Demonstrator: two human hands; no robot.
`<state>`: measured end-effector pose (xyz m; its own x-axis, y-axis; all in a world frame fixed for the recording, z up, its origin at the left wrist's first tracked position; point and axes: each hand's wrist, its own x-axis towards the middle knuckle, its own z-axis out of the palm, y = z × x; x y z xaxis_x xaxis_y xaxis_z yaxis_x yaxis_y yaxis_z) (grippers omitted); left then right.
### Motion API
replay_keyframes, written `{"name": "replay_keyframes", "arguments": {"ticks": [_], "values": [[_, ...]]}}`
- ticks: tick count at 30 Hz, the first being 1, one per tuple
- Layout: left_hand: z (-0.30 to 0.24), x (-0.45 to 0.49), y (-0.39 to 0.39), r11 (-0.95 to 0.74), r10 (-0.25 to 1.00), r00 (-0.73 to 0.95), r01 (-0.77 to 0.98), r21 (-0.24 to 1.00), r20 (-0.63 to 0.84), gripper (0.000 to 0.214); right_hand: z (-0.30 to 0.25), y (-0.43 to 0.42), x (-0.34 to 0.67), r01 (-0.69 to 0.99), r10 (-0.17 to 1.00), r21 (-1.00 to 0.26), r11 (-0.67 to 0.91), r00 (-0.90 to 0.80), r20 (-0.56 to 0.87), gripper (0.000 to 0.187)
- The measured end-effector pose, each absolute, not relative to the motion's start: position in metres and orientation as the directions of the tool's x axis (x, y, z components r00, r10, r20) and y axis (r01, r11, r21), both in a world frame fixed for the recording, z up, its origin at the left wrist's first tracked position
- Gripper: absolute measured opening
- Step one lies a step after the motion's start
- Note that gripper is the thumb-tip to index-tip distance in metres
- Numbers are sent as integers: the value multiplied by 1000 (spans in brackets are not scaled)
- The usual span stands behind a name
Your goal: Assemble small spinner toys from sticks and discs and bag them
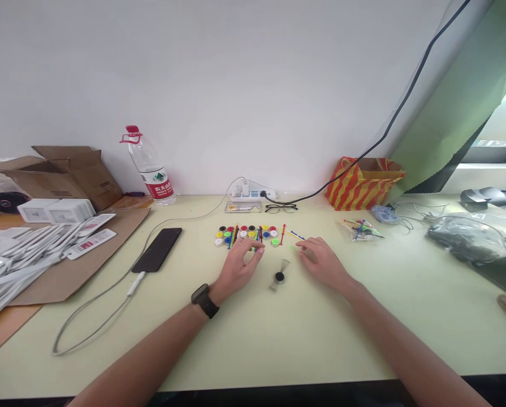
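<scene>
My left hand [239, 264] is over the near edge of a group of coloured plastic discs [251, 228] and short sticks [282, 234]. Its thumb and index fingertips come together; whatever they might hold is too small to make out. Across from it, my right hand [320, 261] has curled fingers, with a thin light green stick [293, 247] showing at its fingertips. Blue and yellow sticks [295, 234] lie just beyond that hand. Between and nearer than both hands, a small piece with a black round centre [279, 277] has two pale, blurred blades.
A phone [157, 250] on a cable lies left, near a cardboard box [68, 178] and stacked white strips [27, 260]. Behind stand a water bottle [153, 172], power strip [253, 194], glasses [281, 208] and striped bag [363, 183]. A packet of coloured parts [360, 229] lies right.
</scene>
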<state>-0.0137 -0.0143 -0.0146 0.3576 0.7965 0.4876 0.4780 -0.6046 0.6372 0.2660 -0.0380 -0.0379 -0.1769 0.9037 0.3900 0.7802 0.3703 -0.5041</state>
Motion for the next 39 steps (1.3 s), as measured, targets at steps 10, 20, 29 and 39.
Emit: {"name": "replay_keyframes", "arguments": {"ticks": [10,20,29,39], "values": [[-15,-14,-15,-609,793,365,463,644,488,19,-26,-43,272,828,952,-491,270,-152,267,6],[-17,-14,-14,-630,776,367,454,630,513,15,-22,-45,279,756,966,-611,236,-116,230,11],[-14,-14,-16,-625,780,369,445,641,505,15,-26,-38,277,664,897,-639,388,-111,428,23],[-15,-13,-16,-625,781,382,451,637,494,18,-18,-45,262,679,862,-658,326,72,502,27]]}}
